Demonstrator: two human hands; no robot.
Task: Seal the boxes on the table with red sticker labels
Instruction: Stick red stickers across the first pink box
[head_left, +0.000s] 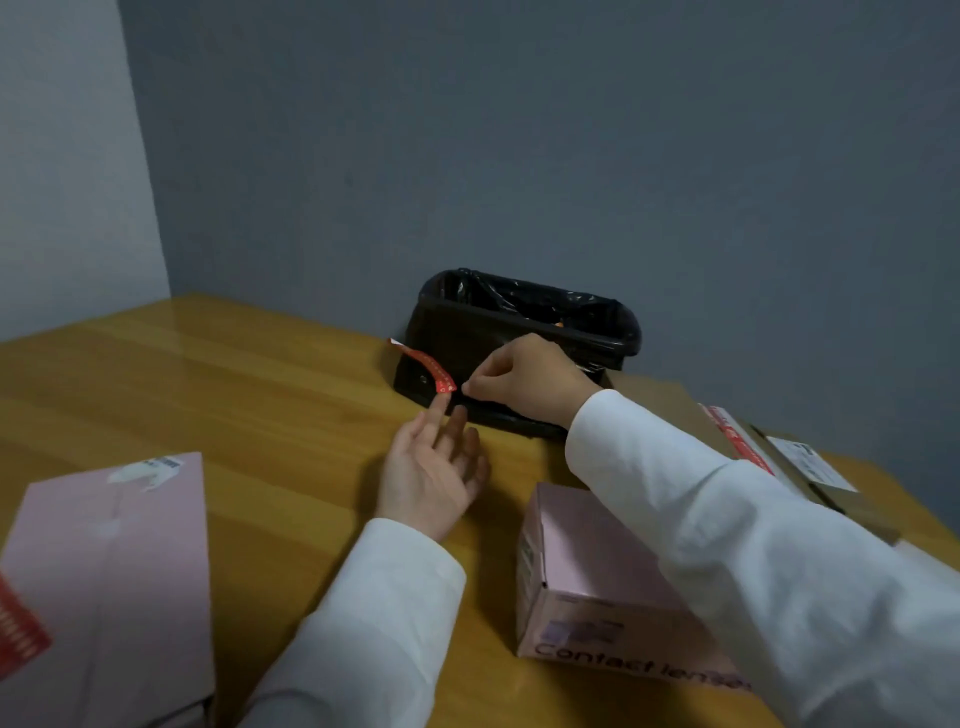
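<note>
Hands in white sleeves meet above a wooden table (208, 374), close to a black bin (524, 348) lined with a dark bag that stands against the grey wall. The left hand (431, 467) lies palm up with its fingers nearly straight; a red sticker (434, 370) clings to the tip of its forefinger and curls up and away to the left, a scrap of white backing showing at its far end. The right hand (524, 376) hovers just beside it in front of the bin, fingers curled, thumb and forefinger pressed together near the sticker's lower end; whether they pinch anything there is hard to tell through the blur.

Three boxes wait on the table. One pink box (597, 587), printed with the words "Contact lenses" on its near side, sits under the right forearm. A taller pink box (114, 571) stands at the near left, a torn white label at its top and a strip of red sticker on its lower left corner. A brown box (737, 436) with red tape along its lid and a white shipping label lies at the right, behind the right sleeve.
</note>
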